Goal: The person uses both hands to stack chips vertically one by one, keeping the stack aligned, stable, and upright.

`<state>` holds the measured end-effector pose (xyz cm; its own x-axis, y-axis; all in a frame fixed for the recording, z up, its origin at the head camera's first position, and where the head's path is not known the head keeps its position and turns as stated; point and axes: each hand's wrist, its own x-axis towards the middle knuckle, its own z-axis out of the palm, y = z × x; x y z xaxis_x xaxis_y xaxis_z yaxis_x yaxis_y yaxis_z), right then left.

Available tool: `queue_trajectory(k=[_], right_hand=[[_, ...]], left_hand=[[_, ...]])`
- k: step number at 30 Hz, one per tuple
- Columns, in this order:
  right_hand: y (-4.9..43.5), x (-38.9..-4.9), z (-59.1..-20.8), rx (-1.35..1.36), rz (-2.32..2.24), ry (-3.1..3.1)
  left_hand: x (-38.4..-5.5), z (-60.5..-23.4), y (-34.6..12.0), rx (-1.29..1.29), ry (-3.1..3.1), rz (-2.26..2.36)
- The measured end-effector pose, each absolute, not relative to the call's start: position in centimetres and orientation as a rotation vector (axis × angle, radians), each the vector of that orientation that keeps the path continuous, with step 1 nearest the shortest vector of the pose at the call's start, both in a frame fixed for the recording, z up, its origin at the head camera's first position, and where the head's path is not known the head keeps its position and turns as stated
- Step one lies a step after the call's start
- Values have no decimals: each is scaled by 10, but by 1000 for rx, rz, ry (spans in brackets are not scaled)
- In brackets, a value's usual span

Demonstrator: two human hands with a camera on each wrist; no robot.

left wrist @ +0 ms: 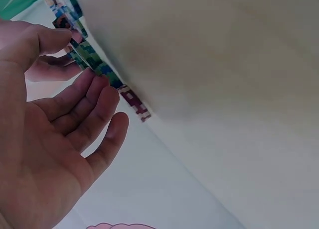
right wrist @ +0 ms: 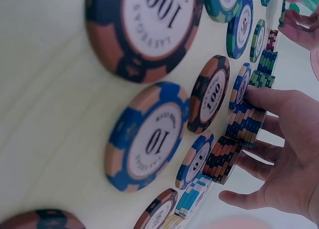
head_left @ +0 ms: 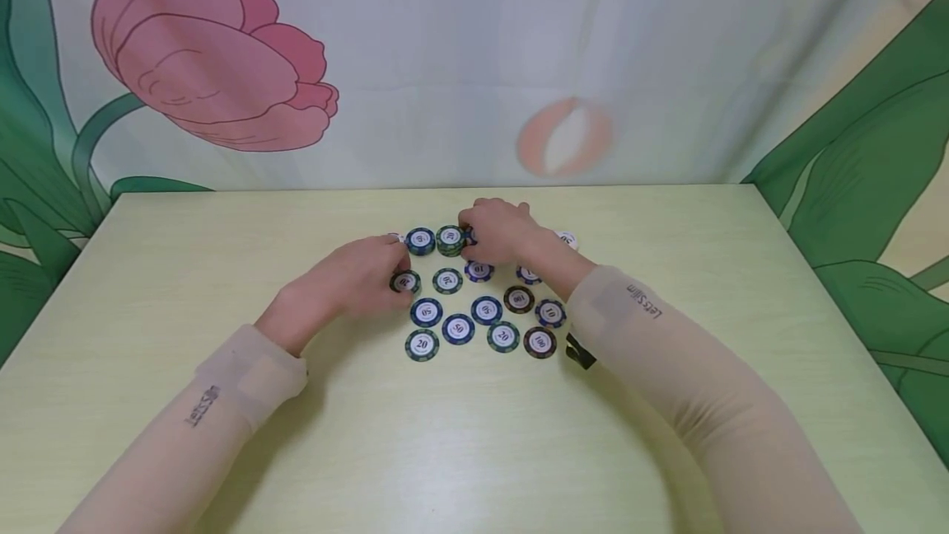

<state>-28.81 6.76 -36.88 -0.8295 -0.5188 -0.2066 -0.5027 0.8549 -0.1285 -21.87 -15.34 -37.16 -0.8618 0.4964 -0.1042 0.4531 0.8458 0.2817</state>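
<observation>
My left hand (head_left: 363, 274) pinches a green poker chip (head_left: 405, 282) between thumb and fingers, at the left side of the spread chips. In the right wrist view that chip stands tilted in its fingers. At the back row, my right hand (head_left: 498, 231) grips a stack of blue-and-tan poker chips (right wrist: 245, 123), its thumb on the near side and fingers behind. Left of that stack stand a green stack (head_left: 450, 241) and a blue stack (head_left: 420, 241). On its other side is a brown-and-black stack (right wrist: 223, 159), mostly hidden by the right hand in the head view.
Several single chips lie flat in front of the row, among them a green 20 chip (head_left: 422, 345) and a black-and-brown 100 chip (head_left: 539, 342). A light blue stack (right wrist: 194, 195) stands farther right. A black object (head_left: 580, 351) shows beside the right sleeve. Behind the table (head_left: 415, 435) hangs a printed curtain (head_left: 437, 64).
</observation>
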Motion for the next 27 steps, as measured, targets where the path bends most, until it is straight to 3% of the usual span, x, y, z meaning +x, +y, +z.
queue_trajectory(k=[27], right_hand=[[68,-291,-372,-781,-88,2806]], left_hand=[[-246,-358,-118,699,2920,374]])
